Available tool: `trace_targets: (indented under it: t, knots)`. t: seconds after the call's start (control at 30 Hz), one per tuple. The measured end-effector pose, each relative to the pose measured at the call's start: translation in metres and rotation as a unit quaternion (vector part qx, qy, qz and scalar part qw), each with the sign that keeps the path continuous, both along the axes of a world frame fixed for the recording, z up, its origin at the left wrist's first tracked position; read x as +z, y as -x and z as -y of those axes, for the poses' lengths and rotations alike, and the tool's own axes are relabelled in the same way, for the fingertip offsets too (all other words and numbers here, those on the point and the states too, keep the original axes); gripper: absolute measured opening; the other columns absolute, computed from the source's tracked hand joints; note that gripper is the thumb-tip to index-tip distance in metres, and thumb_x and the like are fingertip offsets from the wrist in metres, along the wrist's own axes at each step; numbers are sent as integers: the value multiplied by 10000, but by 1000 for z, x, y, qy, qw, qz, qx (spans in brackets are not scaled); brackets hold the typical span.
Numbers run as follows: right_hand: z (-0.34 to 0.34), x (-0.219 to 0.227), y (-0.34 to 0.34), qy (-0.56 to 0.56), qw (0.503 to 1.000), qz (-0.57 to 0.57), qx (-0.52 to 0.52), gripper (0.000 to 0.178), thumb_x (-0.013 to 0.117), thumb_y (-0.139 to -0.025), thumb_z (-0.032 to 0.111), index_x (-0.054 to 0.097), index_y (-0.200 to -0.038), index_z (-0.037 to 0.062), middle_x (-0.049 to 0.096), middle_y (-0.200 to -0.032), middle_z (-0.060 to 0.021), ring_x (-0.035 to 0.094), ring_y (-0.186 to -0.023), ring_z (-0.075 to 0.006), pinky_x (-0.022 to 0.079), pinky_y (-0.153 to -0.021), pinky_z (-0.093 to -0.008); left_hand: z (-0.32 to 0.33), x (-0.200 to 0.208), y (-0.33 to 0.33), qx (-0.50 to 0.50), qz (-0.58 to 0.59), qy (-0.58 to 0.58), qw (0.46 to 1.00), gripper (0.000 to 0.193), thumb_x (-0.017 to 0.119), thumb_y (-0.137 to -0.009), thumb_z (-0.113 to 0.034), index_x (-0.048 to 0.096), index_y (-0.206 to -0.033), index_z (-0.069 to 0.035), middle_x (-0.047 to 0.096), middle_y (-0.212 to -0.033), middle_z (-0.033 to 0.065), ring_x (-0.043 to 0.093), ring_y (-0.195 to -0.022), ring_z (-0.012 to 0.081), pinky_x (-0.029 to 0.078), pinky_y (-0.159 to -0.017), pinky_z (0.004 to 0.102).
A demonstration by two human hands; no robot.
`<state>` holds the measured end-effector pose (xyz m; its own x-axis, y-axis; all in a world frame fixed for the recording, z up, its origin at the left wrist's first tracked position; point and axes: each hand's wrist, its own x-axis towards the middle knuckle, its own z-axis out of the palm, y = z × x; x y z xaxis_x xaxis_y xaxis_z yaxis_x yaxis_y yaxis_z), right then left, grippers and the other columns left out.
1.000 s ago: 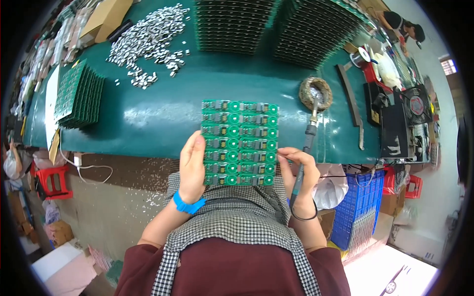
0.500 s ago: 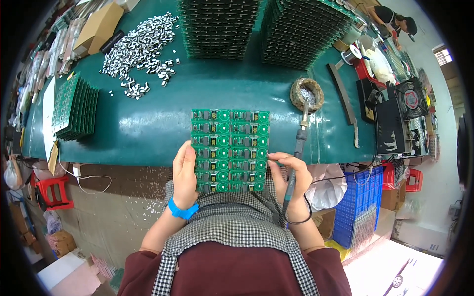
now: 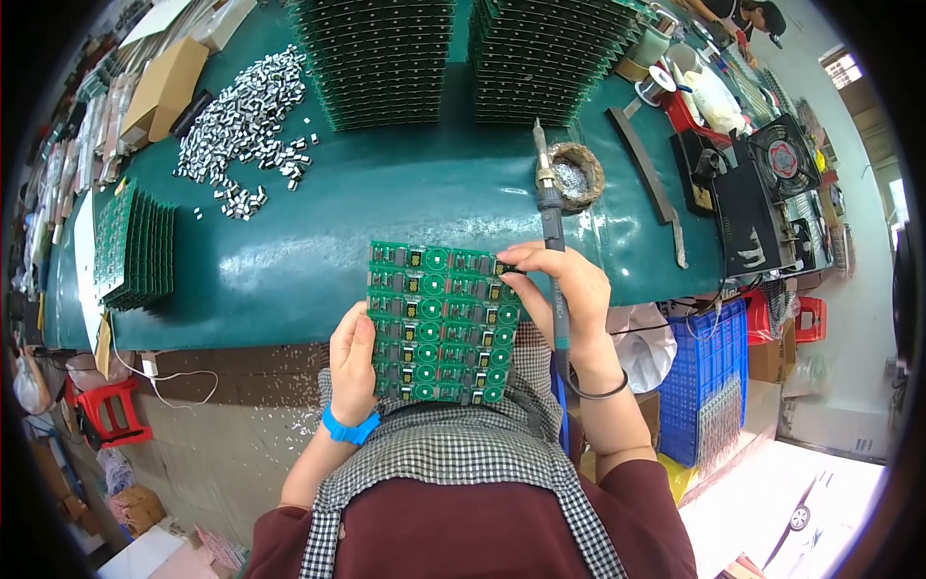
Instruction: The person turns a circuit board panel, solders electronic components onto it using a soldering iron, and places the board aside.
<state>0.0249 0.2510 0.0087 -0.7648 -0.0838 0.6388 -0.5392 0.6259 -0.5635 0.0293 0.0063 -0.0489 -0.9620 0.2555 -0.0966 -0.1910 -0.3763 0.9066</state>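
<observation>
A green circuit board panel (image 3: 434, 323) with rows of small components is held over my lap, at the table's near edge. My left hand (image 3: 354, 362) is closed on its left edge, thumb on top. With my right hand (image 3: 577, 294) I hold a soldering iron (image 3: 552, 217), its handle lying across the palm and its tip pointing away from me. The right thumb and index finger pinch at the panel's upper right corner; whether a small part sits between them is hidden. Just right of the iron's metal shaft stands a round brown bowl (image 3: 596, 166) with silvery bits inside.
Two tall stacks of boards (image 3: 371, 68) stand at the back, and a smaller stack (image 3: 140, 246) at the left. Small silvery parts (image 3: 241, 121) lie heaped at the back left. A dark bar (image 3: 641, 164), a solder spool (image 3: 656, 85) and a black fan unit (image 3: 772, 193) occupy the right.
My right hand has moved from the panel's right edge up to its upper right corner. The iron's tip has swung from over the bowl to beyond its left side. The view has shifted slightly.
</observation>
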Motion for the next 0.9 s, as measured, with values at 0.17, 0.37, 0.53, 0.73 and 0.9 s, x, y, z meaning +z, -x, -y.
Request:
trace_targets:
  t: [0.17,0.37,0.53,0.73,0.9]
  knots:
    - [4,-7,-4,18,999,-23,-14,294,725,-713,-86,513,-879,30,702,-903,-120,691,-835,-245,544,-717,-299,3,-6,-5,-2,-22,-3,1000,312,380,-1032,-220,531,-1177,11,649,-1045,62,635,-874,109,525,-754,247]
    - [6,-15,-4,26,999,-40,-23,323,734,-686,-78,551,-929,31,689,-889,-108,682,-800,-266,550,-677,-319,-3,-4,-6,21,13,-28,999,306,397,-1027,-220,537,-1169,12,648,-1046,64,634,-871,109,525,-751,247]
    - [2,-18,-5,57,996,-28,-62,323,734,-696,-74,556,-940,39,700,-986,-127,690,-861,-256,545,-735,-312,-4,6,2,15,57,-22,998,303,422,-1022,-234,568,-1115,14,632,-1009,28,578,-876,70,470,-783,231]
    - [15,-37,-22,101,993,16,-49,294,712,-724,-82,560,-947,35,703,-989,-141,702,-883,-244,553,-734,-292,-1,8,15,56,72,-20,996,303,397,-1030,-233,577,-1097,2,631,-988,20,579,-849,66,473,-761,229]
    - [26,-55,-28,140,988,20,-55,277,684,-748,-99,555,-963,20,702,-969,-153,702,-890,-252,562,-724,-300,0,4,17,64,52,-22,996,347,402,-1025,-278,552,-1139,13,657,-1003,62,637,-838,101,529,-736,250]
